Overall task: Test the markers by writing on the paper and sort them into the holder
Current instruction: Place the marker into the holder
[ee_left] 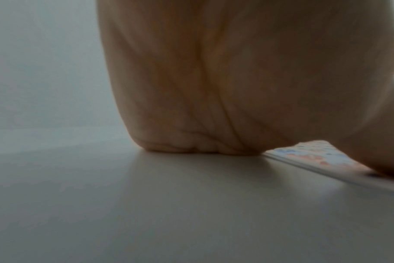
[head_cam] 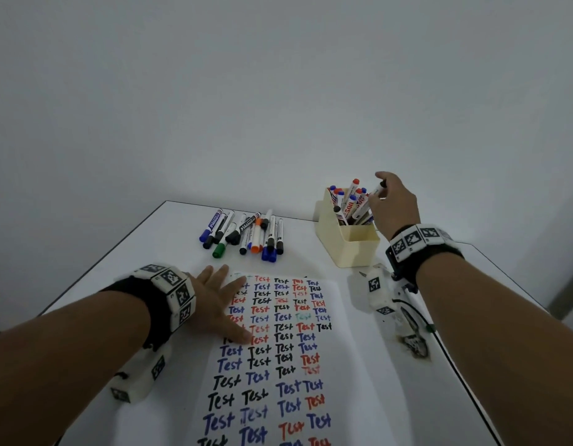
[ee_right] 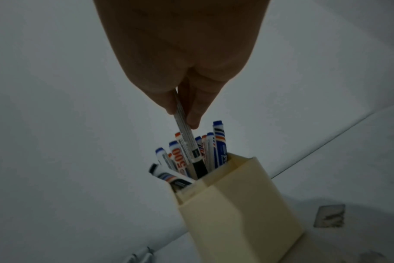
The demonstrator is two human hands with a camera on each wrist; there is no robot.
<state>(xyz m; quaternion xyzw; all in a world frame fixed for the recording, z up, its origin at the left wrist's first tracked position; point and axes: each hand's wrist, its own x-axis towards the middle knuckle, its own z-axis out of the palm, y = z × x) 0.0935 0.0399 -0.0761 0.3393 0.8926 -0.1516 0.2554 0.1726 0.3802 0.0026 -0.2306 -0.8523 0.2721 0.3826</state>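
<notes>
My right hand [head_cam: 383, 191] pinches a black marker [ee_right: 187, 140] by its upper barrel, cap end down inside the cream holder [ee_right: 236, 210] among several blue, red and black markers. The holder [head_cam: 352, 246] stands at the table's far right. My left hand [head_cam: 224, 300] lies flat with spread fingers on the left edge of the paper [head_cam: 278, 349], which is covered in "Test" written in black, blue and red. In the left wrist view only the palm [ee_left: 225, 80] pressed on the table shows, with a strip of the paper [ee_left: 322, 154] beside it.
A loose pile of several markers [head_cam: 246, 233] lies at the far middle of the white table [head_cam: 169, 239]. The table's right edge [head_cam: 465, 365] runs close to my right forearm. A grey wall rises behind.
</notes>
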